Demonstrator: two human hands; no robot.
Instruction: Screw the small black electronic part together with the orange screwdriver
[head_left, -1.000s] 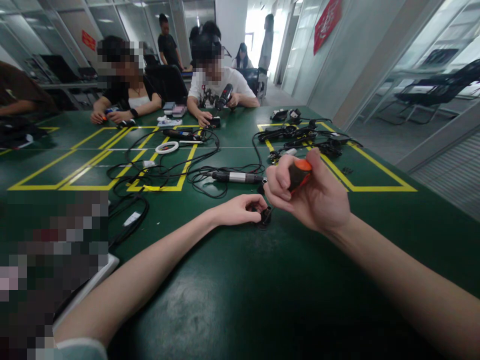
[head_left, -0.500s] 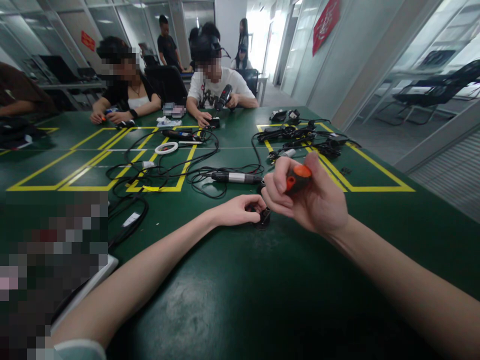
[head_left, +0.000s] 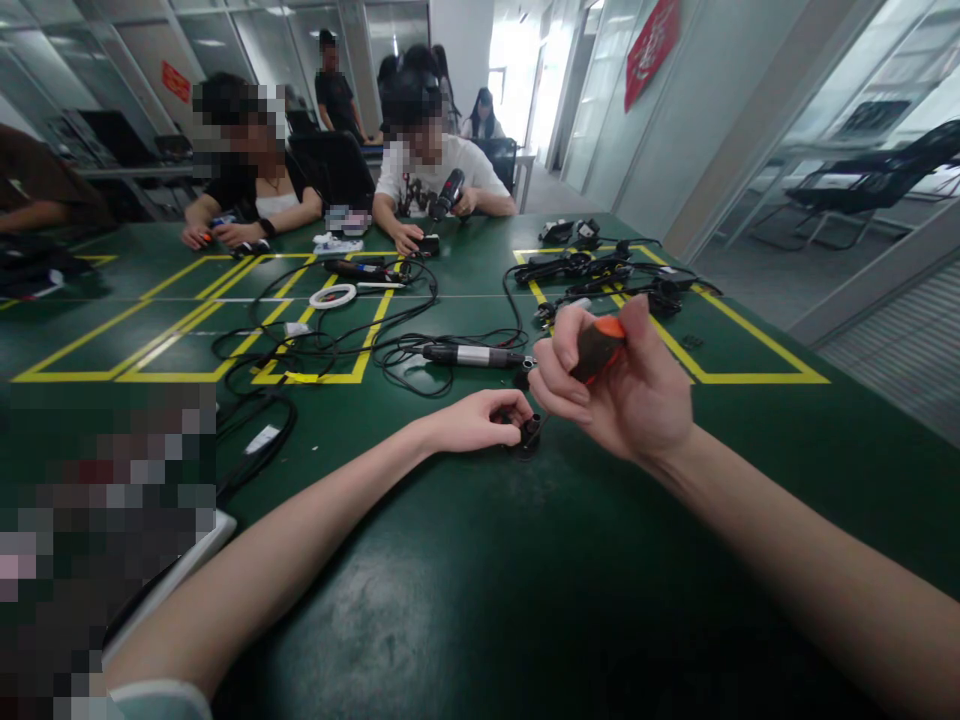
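Fingers of your right hand [head_left: 622, 395] are wrapped tight round the black-and-orange handle of a screwdriver [head_left: 598, 348], held tilted, its thin shaft slanting down toward the small black cylindrical part [head_left: 529, 432] on the dark green desk [head_left: 480, 600]. Your left hand [head_left: 480, 420] rests on the desk just beside it, fingers pinched narrow on that black part, steadying it. Just beyond your hands lies a black-and-silver pen-shaped tool [head_left: 472, 355] among tangled black cables [head_left: 330, 350]. Yellow tape lines [head_left: 720, 340] mark boxes on the desk. Across it, a person in a white shirt [head_left: 431, 175] holds a dark power tool.
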